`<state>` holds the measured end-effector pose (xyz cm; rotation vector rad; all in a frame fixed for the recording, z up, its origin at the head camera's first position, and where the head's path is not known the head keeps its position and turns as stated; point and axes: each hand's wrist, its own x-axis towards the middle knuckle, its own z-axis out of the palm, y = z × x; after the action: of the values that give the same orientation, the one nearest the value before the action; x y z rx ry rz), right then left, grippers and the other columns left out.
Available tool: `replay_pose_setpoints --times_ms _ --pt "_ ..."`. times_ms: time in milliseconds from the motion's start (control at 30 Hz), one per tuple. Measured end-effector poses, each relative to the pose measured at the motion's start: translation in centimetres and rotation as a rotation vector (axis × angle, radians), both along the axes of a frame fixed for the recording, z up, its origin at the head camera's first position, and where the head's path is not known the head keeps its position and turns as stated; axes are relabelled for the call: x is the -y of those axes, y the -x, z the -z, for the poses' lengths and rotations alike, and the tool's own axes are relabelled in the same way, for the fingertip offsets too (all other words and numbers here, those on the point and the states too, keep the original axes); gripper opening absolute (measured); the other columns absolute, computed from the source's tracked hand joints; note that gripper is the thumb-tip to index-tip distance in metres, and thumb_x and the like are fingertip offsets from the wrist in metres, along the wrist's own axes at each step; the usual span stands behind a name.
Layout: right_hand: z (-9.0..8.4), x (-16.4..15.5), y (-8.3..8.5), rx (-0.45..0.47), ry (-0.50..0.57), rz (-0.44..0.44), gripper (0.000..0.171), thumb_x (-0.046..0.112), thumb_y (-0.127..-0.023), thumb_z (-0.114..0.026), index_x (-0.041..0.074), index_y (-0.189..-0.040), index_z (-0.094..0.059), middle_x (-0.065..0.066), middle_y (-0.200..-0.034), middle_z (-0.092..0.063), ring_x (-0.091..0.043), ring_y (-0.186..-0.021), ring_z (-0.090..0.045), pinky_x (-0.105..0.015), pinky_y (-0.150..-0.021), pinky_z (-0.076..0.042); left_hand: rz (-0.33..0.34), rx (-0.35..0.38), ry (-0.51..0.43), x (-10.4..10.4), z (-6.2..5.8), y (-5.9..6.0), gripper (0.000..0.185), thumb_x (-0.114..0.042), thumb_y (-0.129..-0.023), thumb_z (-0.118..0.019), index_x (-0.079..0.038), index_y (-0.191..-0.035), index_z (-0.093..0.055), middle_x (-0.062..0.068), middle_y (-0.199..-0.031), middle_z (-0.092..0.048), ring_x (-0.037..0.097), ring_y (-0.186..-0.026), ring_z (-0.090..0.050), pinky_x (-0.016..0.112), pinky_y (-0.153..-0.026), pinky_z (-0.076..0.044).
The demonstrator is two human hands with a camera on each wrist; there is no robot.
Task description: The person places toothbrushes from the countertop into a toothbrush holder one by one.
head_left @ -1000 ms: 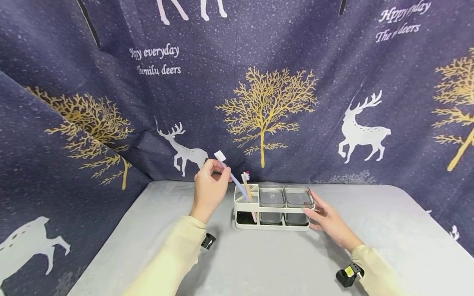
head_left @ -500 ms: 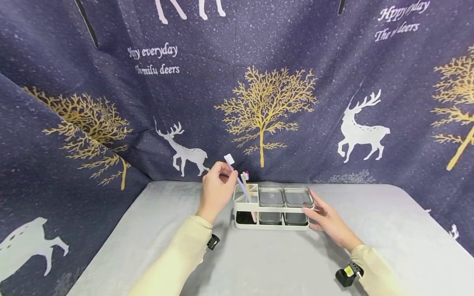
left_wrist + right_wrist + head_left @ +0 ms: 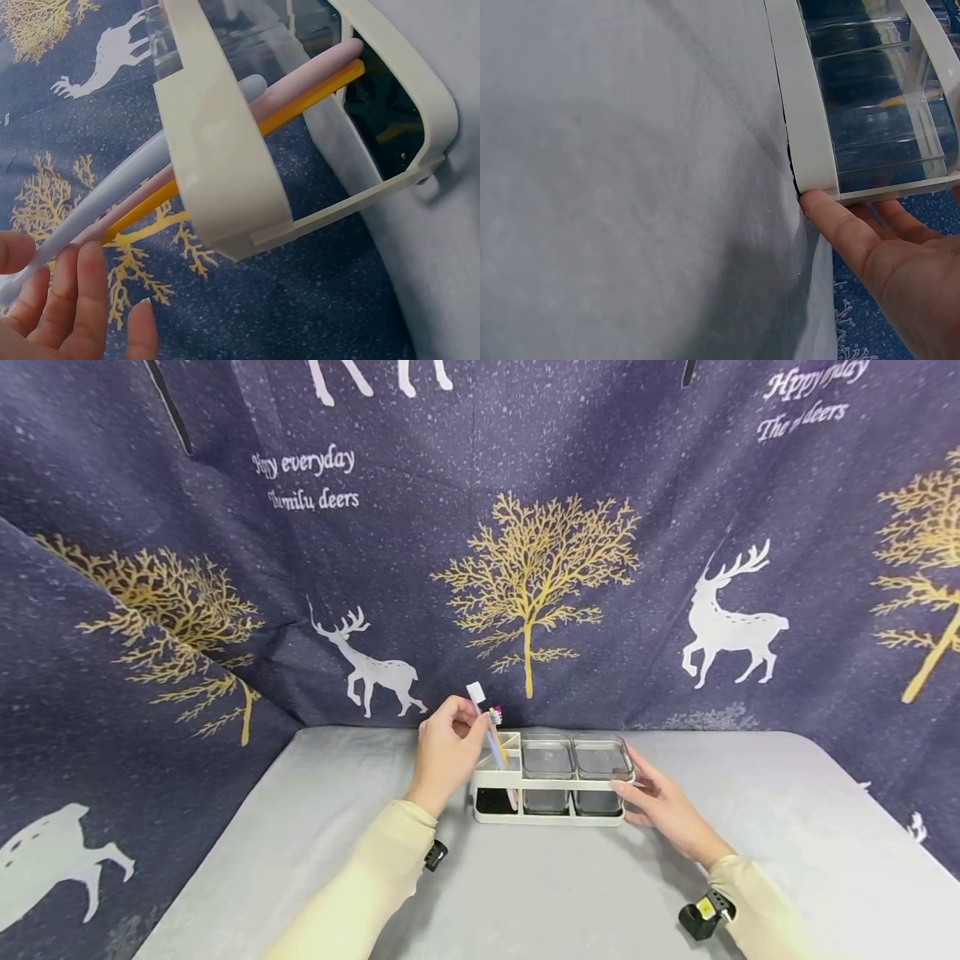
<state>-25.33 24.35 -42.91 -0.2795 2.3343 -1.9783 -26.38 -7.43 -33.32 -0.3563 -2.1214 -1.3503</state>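
Observation:
My left hand [image 3: 446,756] pinches a lavender toothbrush [image 3: 105,195] between thumb and fingers, its white head [image 3: 476,692] tilted up to the left. The lower end of its handle passes through the left compartment of a cream toothbrush holder [image 3: 572,784], with the tip just below the upper frame in the left wrist view. Beside it in that compartment lean a pink toothbrush [image 3: 304,81] and a yellow toothbrush [image 3: 146,206], reaching toward the dark base. At the holder's right end, my right hand [image 3: 666,808] grips the frame, thumb at the front and fingers around the side.
Two clear cups [image 3: 547,757] sit side by side in the holder. It stands on a grey cloth-covered table [image 3: 540,885]. Behind hangs a dark blue curtain [image 3: 420,568] with deer and trees. A black camera mount [image 3: 701,920] is on the right wrist.
My left hand has moved right toward the holder. The lavender toothbrush has become more upright and sunk lower into the left compartment. The right hand stays on the holder's end.

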Motion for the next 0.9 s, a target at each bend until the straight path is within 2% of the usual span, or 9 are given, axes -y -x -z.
replay_pose_setpoints --times_ms 400,900 --pt "-0.2 -0.1 -0.1 0.011 -0.005 0.006 0.079 0.022 -0.100 -0.060 0.020 -0.160 -0.010 -0.033 -0.139 -0.040 -0.045 -0.124 -0.048 -0.045 -0.089 -0.052 -0.002 0.036 0.052 -0.5 1.4 0.0 0.010 -0.013 -0.087 -0.071 -0.013 -0.082 -0.062 -0.006 -0.074 -0.062 0.010 -0.067 -0.059 0.030 -0.065 -0.047" --pt "0.1 0.0 -0.1 -0.006 0.004 0.023 0.077 0.019 -0.100 -0.060 0.019 -0.160 -0.012 -0.032 -0.136 -0.044 -0.040 -0.120 -0.053 -0.043 -0.087 -0.053 -0.013 -0.038 0.073 -0.7 2.6 -0.3 0.018 -0.011 -0.083 -0.076 -0.014 -0.075 -0.060 -0.009 -0.068 -0.060 0.010 -0.063 -0.056 0.027 -0.060 -0.043"
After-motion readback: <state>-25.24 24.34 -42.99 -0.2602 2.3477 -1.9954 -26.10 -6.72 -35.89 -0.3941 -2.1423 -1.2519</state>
